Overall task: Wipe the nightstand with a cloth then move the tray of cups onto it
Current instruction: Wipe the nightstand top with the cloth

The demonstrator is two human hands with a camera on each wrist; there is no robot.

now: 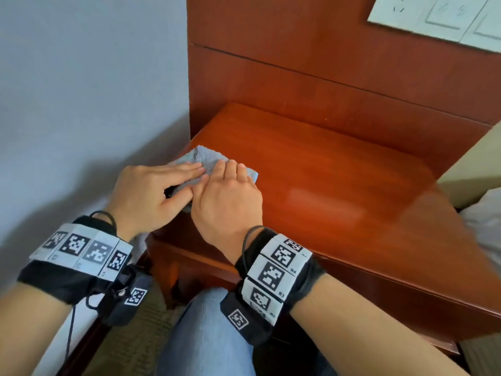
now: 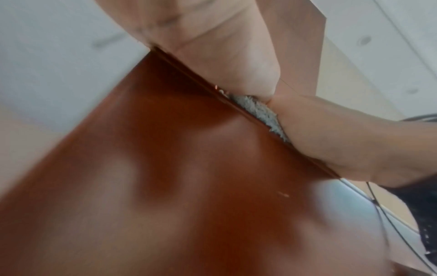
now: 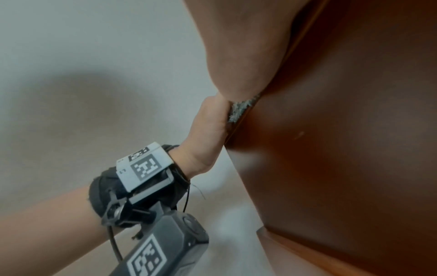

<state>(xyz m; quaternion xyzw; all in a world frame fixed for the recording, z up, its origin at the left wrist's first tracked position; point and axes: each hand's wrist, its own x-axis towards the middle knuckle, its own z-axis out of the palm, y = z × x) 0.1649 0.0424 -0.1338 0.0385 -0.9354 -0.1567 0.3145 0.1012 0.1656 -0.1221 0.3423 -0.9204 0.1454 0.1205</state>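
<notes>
A light blue-grey cloth [image 1: 202,156] lies on the near-left corner of the reddish-brown nightstand [image 1: 339,191]. My left hand [image 1: 179,172] rests on its left part with straight fingers, the thumb lying lower on the cloth. My right hand [image 1: 227,196] presses flat on its right part, touching the left hand. From below, the left wrist view shows the cloth [image 2: 260,114] squeezed between both palms and the top's edge, above the nightstand side [image 2: 189,168]. The right wrist view shows a bit of cloth [image 3: 238,108] under the right palm [image 3: 243,56]. No tray of cups is in view.
A wooden headboard panel [image 1: 325,63] rises behind the nightstand, with a white switch plate [image 1: 447,17] at top right. A white wall [image 1: 81,90] runs close along the left. Bed linen [image 1: 485,221] lies at the right edge. My knee in blue jeans [image 1: 206,335] is in front.
</notes>
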